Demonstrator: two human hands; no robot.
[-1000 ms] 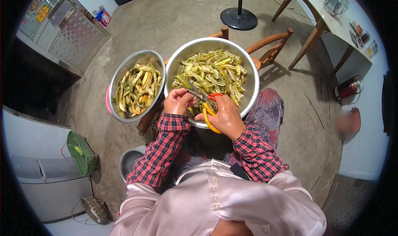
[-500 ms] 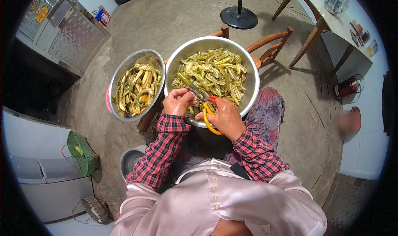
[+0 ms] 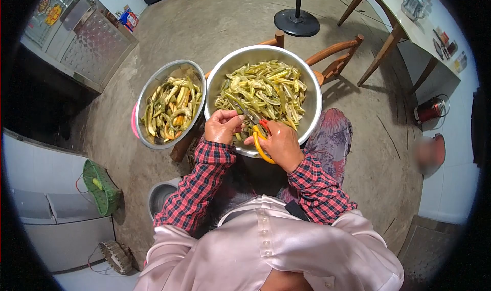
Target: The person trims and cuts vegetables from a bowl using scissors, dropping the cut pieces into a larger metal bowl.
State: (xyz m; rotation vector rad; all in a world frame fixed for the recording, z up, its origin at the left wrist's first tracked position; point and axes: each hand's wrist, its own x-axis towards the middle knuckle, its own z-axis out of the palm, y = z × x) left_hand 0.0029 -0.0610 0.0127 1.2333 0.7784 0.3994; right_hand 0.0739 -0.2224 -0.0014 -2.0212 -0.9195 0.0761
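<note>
Handles of my scissors (image 3: 257, 135) have drawn closer together since the earlier frame, my right hand (image 3: 284, 143) wrapped round them. My left hand (image 3: 220, 128) pinches beside the blades; what it grips I can't tell. Cut strips (image 3: 266, 86) lie in the bowl (image 3: 313, 104) at 12 o'clock, longer pieces (image 3: 176, 107) in the basin (image 3: 179, 68) at 11. Cutting well means keeping those pinching fingers behind the blades.
</note>
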